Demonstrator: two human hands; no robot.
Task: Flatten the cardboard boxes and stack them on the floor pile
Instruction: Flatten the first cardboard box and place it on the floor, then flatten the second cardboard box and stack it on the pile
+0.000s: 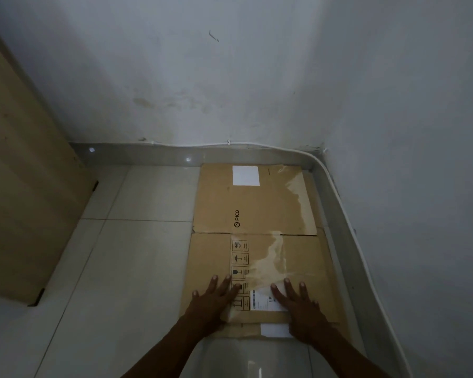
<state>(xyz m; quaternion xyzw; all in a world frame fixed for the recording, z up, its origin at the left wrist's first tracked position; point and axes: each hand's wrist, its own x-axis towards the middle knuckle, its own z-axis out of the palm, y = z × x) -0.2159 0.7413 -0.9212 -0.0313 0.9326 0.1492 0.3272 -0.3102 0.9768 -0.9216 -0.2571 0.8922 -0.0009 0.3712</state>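
The person shows as two arms only, from mid-forearm down to the fingertips; the left forearm (172, 347) is bare along all of its visible length, and so is the right forearm (350, 356); the left hand (212, 302) is bare too, lean in build, with long, slim fingers (212, 286) and nails (215, 278) cut short; the right hand (302, 309) matches it in build, its nails equally short; the dim light hides finer marks on the skin.
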